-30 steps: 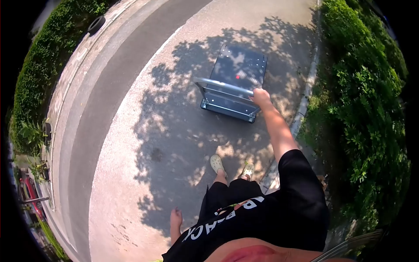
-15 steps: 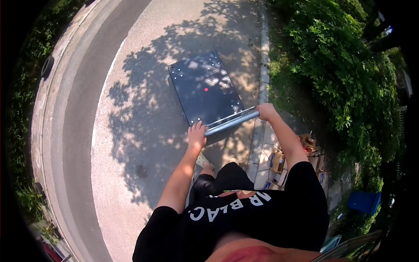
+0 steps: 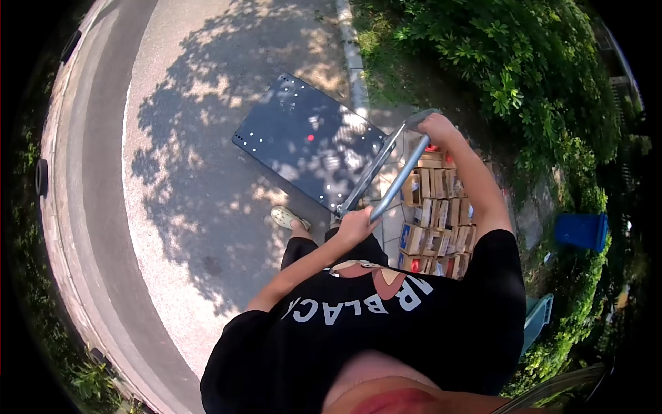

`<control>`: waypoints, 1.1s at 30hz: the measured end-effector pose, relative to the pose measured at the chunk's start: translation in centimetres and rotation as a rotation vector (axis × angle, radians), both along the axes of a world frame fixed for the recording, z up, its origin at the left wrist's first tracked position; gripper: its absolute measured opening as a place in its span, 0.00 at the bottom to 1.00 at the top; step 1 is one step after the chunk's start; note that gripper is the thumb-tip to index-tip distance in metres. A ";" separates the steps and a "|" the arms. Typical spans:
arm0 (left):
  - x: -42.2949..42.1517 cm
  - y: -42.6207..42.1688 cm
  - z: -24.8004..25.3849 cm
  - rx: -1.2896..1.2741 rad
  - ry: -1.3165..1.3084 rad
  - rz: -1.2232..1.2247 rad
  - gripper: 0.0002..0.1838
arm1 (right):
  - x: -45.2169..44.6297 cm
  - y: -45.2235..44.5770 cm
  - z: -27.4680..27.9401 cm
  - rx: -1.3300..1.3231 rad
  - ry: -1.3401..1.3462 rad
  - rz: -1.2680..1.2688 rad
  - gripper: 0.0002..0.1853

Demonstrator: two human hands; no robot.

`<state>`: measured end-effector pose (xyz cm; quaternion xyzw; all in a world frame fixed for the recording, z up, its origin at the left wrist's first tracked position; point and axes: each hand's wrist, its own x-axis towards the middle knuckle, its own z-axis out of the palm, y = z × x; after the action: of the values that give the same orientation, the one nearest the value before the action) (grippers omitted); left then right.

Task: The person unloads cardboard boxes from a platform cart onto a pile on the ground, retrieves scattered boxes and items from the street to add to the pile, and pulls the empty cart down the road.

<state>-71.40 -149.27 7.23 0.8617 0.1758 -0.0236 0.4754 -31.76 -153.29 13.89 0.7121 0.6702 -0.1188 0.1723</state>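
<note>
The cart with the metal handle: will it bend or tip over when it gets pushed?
The cart probably won't bend, because its flat top looks stiff and straight-edged. It looks unlikely to tip, being broad and low. With left hand and right hand gripping the handle, it might steer steadily.

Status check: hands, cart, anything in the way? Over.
Left hand and right hand both gripping the handle. Cart unloaded, handle up. Boxes beyond the handle, possibly in the way.
</note>
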 end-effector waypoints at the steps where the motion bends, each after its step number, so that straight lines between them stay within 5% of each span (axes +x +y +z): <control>1: 1.5 -1.4 -0.2 -0.032 -0.027 -0.082 0.21 | 1.5 -1.5 -0.2 0.030 -0.037 0.006 0.06; 5: 7.3 -5.5 0.7 -0.158 -0.002 -0.301 0.22 | 5.1 -6.6 1.2 0.063 -0.067 -0.081 0.04; 7: 8.7 -7.2 0.0 -0.420 -0.132 -0.434 0.24 | 6.4 -9.4 0.7 0.088 -0.121 -0.055 0.03; 11: 8.0 -5.1 -1.3 -0.292 -0.226 -0.456 0.24 | 9.2 -16.9 -3.5 0.119 -0.245 -0.096 0.03; 15: 1.1 2.6 -3.6 -0.412 0.107 -0.097 0.21 | 9.4 -20.1 -3.7 0.248 -0.205 -0.119 0.04; 21: -22.1 15.7 -6.9 0.076 0.486 0.571 0.21 | 8.4 -20.2 -4.2 0.217 -0.269 -0.115 0.03; 24: -40.8 18.8 -15.5 0.239 0.446 0.970 0.19 | 7.1 -20.5 -4.8 0.011 -0.227 -0.172 0.06; 29: -51.2 14.6 -9.9 -0.452 0.810 1.495 0.23 | 5.7 -23.8 -8.8 -0.218 -0.291 -0.213 0.08; 30: -54.8 14.5 -12.0 -0.555 0.840 1.298 0.23 | 5.7 -24.3 -9.7 -0.227 -0.383 -0.115 0.09; 31: -55.4 13.6 -11.6 -0.616 0.905 1.346 0.24 | 4.9 -24.3 -9.8 -0.031 -0.529 -0.063 0.13; 33: -55.6 14.9 -10.7 -0.665 0.962 1.373 0.25 | 1.5 -22.2 -6.8 0.104 -0.635 -0.347 0.21</control>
<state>-126.96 -134.37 -3.45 0.2823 0.8157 -0.1423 0.4845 -30.22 -175.46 7.09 0.8245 0.4574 0.1150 0.3127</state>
